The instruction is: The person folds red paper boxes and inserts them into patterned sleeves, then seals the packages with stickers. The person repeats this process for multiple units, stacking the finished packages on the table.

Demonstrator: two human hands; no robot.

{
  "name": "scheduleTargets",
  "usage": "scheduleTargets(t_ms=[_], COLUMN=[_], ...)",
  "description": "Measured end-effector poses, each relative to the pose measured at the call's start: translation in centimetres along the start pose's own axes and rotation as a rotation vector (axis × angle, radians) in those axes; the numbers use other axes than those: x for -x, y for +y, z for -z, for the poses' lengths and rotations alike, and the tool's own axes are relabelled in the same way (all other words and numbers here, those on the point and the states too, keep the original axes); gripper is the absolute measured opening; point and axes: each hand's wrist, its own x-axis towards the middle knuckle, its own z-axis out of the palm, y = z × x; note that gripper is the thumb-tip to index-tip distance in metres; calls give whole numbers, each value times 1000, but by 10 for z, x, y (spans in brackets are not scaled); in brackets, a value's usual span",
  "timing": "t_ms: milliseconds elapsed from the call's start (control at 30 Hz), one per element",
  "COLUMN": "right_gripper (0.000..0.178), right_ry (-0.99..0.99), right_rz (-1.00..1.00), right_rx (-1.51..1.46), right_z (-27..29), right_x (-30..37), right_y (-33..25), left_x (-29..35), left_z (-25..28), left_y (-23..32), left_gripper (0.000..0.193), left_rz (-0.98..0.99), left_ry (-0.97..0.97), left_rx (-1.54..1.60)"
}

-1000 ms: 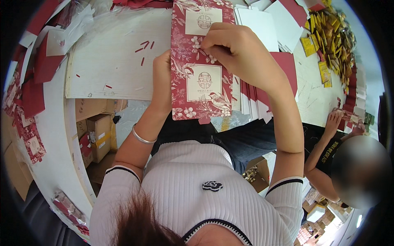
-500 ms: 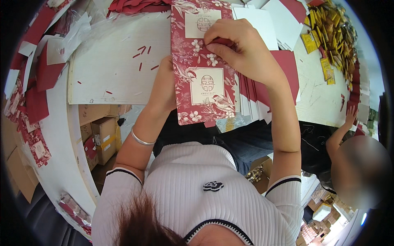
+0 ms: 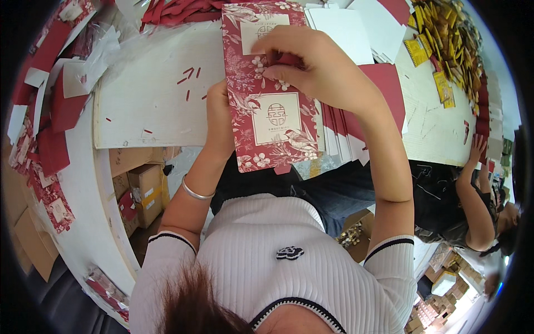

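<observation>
Red card [image 3: 278,121] is covered in cream birds and flowers, long axis pointed pretty much straight ahead; gripped by left hand [image 3: 219,109], right hand [image 3: 318,69] curled, hold unclear.

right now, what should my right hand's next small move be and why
Perhaps lift the right hand slightly aside to check the red printed card: its fingers cover part of the upper pale panel, and the left hand, at the card's left edge, could steady it.
</observation>
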Motion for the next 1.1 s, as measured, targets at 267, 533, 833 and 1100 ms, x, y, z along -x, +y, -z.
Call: scheduleTargets(t_ms=[267,533,833,1100], right_gripper=[25,22,16,100], right_ry=[271,181,595,358], right_rz=[-99,-175,312,219], right_rx=[-79,-282,-453,-851], right_z=[-5,-4,-24,47], right_x=[9,8,-17,59], right_y=[17,9,12,-20], left_x=[7,19,-6,-15], left_z=[-19,-18,-5,-37], left_y=[13,21,75,132], left_gripper=[22,15,28,23], left_rz=[38,-15,-1269,-759], left_ry=[-88,82,-96,31], left_rx=[183,-275,-1444,-700])
